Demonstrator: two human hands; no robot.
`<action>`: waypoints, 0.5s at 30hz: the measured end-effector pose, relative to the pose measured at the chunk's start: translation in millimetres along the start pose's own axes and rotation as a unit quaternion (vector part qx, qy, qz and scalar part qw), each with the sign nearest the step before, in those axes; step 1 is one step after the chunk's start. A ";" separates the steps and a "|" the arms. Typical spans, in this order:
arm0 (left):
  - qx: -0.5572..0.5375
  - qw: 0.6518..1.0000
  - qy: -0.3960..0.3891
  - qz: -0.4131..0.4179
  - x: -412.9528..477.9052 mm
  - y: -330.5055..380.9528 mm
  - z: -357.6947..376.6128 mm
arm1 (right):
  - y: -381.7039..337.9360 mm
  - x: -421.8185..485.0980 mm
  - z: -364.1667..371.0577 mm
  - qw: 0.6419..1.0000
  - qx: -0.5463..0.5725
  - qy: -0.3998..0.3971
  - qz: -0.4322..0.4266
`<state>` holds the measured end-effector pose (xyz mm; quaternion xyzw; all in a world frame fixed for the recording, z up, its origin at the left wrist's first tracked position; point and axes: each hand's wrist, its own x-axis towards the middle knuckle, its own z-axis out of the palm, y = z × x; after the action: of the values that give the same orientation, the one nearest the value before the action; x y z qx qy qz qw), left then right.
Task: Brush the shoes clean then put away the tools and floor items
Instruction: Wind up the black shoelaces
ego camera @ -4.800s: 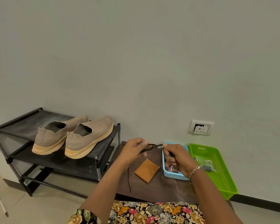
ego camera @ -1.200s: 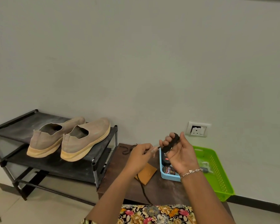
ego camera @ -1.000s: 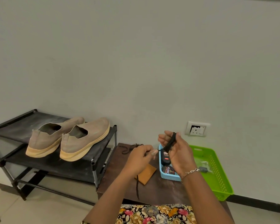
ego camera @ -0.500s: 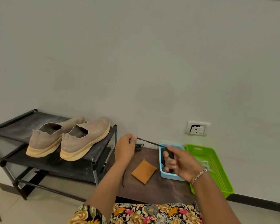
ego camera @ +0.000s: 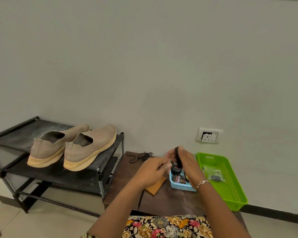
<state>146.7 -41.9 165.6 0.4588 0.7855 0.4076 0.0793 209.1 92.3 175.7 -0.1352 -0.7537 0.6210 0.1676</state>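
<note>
Right hand (ego camera: 187, 163) curls its fingers round a coiled black shoelace (ego camera: 177, 156), just above the blue basket (ego camera: 182, 188). Left hand (ego camera: 150, 171), at its 9 o'clock, seems to pinch the loose end. Best: wind snug, even loops and tuck the end before binning.

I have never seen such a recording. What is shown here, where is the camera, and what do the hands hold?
No machine here: a person wears one camera on the head, looking down at their hands. The right hand grips a dark bundle, probably a wound shoelace; the left hand is beside it, too blurred to judge. The low brown table carries a blue tray of polish tins, a green basket, a tan square and a loose black lace. Beige shoes stand on a black rack.
</note>
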 end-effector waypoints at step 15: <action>-0.104 0.992 0.032 -0.064 -1.1 -19.0 14.2 | -21.0 -6.4 -4.0 0.851 0.508 -0.038 0.124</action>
<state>141.9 -39.4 142.5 0.3837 0.7685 0.4958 0.1279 216.7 89.2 196.5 -0.0999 -0.3156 0.9377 0.1057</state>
